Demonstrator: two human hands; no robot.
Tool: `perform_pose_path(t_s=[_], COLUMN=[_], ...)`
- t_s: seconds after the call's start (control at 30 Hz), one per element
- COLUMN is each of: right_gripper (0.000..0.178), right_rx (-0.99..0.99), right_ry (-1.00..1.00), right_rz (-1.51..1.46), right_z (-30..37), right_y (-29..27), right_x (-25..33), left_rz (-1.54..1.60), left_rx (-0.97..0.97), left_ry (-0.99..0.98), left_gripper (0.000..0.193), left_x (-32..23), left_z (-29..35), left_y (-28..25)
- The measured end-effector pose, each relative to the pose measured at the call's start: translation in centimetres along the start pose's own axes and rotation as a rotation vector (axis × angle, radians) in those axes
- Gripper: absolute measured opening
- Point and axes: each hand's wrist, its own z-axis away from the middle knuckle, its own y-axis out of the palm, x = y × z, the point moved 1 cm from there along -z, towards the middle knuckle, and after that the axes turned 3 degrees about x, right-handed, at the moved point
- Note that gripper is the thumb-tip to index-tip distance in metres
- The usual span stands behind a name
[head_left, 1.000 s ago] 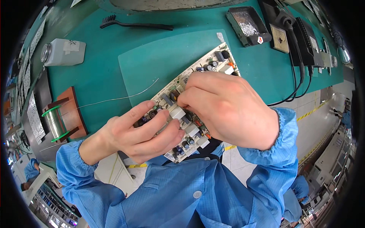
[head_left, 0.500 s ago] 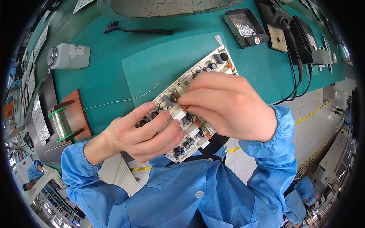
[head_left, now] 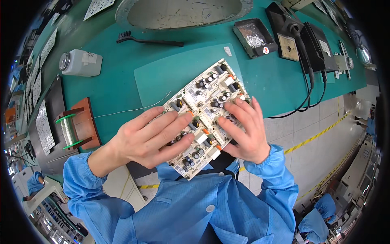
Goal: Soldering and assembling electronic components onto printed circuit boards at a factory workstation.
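Observation:
A white circuit board (head_left: 207, 110), crowded with capacitors, white blocks and orange parts, lies slantwise in front of me, its lower end over the near table edge. Across its left part stretch the fingers of my left hand (head_left: 148, 140); the thumb is hidden, apparently under the board. My right hand (head_left: 245, 132) is at the board's right side, its fingertips spread over the components and its thumb at the near edge. Both hands hold the board. From a solder spool (head_left: 68, 131) on a brown stand, a thin wire runs toward the board, ending near its upper left edge.
A black brush (head_left: 150, 40) and a white square bottle (head_left: 81, 63) stand or lie on the green mat (head_left: 109, 89). At the back right are a black tray (head_left: 255, 38) with metal bits and a soldering station (head_left: 319, 46) with trailing cables. A grey rounded basin (head_left: 183, 14) sits far back.
My right hand has left its pinch on a component mid-board and moved to the right side, fingers spreading. The board shows more of its surface. My left hand stays nearly in place.

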Motion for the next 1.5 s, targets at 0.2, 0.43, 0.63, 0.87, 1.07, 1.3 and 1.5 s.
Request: perform_pose_path(t_s=[0.2,0.43,0.63,0.87,1.07,1.3,1.5], right_gripper=[0.049,0.043,0.045,0.045,0.043,0.026,0.023], right_rx=[-0.056,-0.249,-0.29,-0.301,-0.312,-0.49,-0.576], right_ry=[-0.076,-0.16,-0.158,-0.164,-0.18,-0.209,-0.312], right_rz=[0.0,-0.074,-0.106,-0.106,-0.086,0.063,0.058], right_z=[0.0,0.2,0.1,0.8,0.7,-0.2,-2.0], right_y=[0.0,1.2,1.2,0.5,0.8,1.4,-1.4], right_x=[-0.7,-0.8,-0.2,-0.2,-0.5,-0.9,-1.1], left_rz=[0.047,0.182,0.24,0.213,0.191,0.166,0.358], left_rx=[0.135,0.361,0.275,0.336,0.383,0.387,0.448], left_ry=[0.004,-0.043,-0.07,-0.033,-0.01,-0.007,-0.208], left_gripper=[0.034,0.082,0.08,0.076,0.08,0.08,0.074], left_x=[0.4,0.3,0.1,-0.5,-0.3,-0.4,-0.9], left_z=[-1.8,-3.5,-2.2,-3.8,-4.0,-5.0,-7.4], left_y=[-1.2,-3.0,-2.6,-2.8,-2.7,-3.6,-6.9])
